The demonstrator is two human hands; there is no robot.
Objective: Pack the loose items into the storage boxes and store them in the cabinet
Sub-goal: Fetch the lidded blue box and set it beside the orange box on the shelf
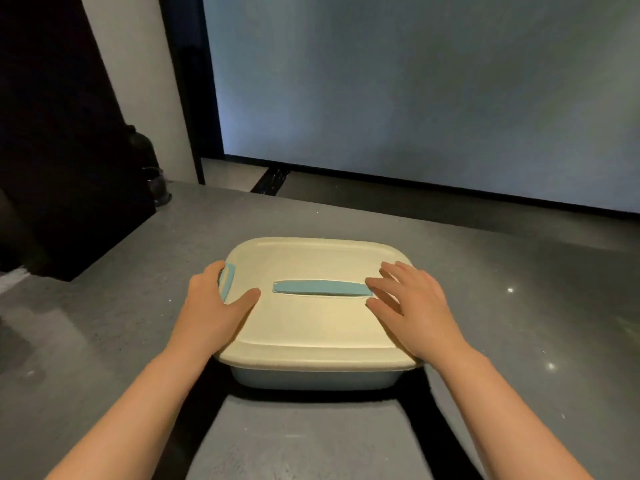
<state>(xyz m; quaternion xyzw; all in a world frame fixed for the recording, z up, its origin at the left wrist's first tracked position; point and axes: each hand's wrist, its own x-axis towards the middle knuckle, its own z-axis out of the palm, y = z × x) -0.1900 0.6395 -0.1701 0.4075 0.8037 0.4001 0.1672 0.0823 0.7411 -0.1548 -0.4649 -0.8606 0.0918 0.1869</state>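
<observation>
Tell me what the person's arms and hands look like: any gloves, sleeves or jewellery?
Both are bare. The left hand and right hand wear no gloves, and no rings, watch or bracelets show. Both forearms are uncovered right down to the bottom edge of the picture, so no sleeve is visible. No markings, straps or cables appear on them.

You get a dim room; bright backlight from the panel (415, 91), glare specks on the surface (519, 306), dark shadows left, edges warped, slightly soft.
</observation>
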